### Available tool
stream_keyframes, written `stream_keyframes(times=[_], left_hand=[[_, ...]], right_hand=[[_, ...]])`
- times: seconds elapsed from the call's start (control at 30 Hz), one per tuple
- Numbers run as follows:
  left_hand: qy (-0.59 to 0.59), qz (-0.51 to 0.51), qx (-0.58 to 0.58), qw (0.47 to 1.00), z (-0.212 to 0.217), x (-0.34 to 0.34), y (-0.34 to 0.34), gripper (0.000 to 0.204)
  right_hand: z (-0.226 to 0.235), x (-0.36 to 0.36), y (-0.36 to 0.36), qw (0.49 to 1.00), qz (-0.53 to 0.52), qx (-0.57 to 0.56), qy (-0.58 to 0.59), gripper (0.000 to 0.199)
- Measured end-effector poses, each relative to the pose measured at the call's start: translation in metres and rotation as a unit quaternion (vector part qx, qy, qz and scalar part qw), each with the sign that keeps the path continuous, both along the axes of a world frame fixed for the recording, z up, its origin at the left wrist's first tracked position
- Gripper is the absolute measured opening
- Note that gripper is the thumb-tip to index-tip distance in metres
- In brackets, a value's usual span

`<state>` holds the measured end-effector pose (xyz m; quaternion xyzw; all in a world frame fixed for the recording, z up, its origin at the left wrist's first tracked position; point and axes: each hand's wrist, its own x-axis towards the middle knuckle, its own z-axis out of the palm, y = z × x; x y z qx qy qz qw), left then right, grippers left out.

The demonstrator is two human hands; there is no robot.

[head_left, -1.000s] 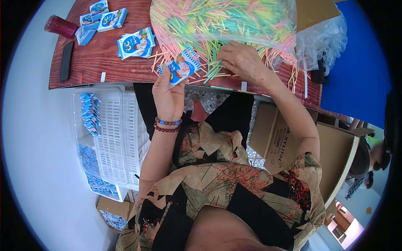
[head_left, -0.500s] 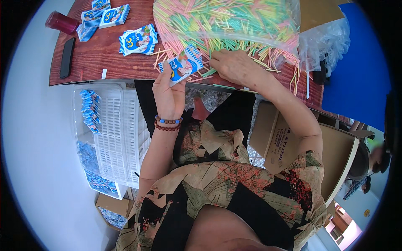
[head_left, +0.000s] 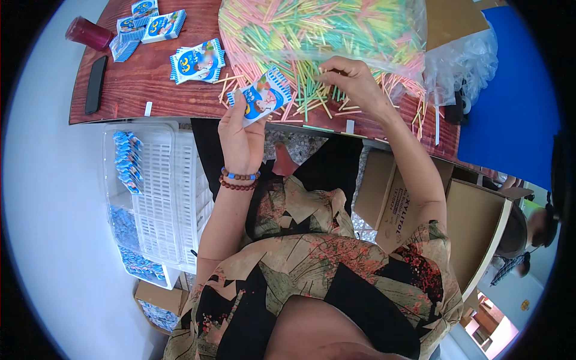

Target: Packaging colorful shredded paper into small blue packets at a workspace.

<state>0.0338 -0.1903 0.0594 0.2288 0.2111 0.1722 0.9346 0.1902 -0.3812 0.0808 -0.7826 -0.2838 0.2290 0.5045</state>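
A small blue-and-white packet (head_left: 264, 98) is gripped between the thumb and fingers of my left hand (head_left: 240, 141), just over the table's near edge. Beyond it, a large clear plastic bag (head_left: 324, 30) lies full of thin pink, yellow and green sticks. Many loose sticks (head_left: 306, 90) spill out in front of the bag. My right hand (head_left: 354, 81) is over this spill with thumb and fingers pinched together; what is between them, if anything, is too small to make out.
Several similar packets (head_left: 198, 61) lie on the red wooden table (head_left: 138, 87), near a black bar-shaped object (head_left: 96, 84) and a dark red cup on its side (head_left: 89, 33). White plastic baskets (head_left: 162, 186) holding packets stand below left. A cardboard box (head_left: 474, 222) is below right.
My right hand has lifted and moved away from me over the loose sticks, its fingers now pinched. Some sticks have shifted. My left hand keeps the packet in nearly the same place.
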Motion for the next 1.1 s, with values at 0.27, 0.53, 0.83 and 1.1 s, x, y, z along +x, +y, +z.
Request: stream_keyframes(times=[0.27, 0.53, 0.83, 1.1], left_hand=[[-0.006, -0.015, 0.005, 1.0, -0.002, 0.006, -0.006, 0.022], [-0.035, -0.03, 0.007, 0.999, 0.005, 0.005, -0.016, 0.026], [-0.053, -0.03, -0.047, 0.997, 0.006, 0.007, -0.017, 0.027], [-0.072, -0.034, -0.1, 0.992, -0.001, 0.009, -0.013, 0.031]], right_hand=[[0.024, -0.012, 0.006, 0.958, -0.156, 0.202, 0.128, 0.006], [0.043, -0.056, 0.039, 0.883, -0.185, 0.423, 0.089, 0.007], [0.029, -0.073, 0.066, 0.933, -0.152, 0.326, 0.023, 0.013], [0.042, -0.07, 0.075, 0.951, -0.094, 0.222, -0.194, 0.029]])
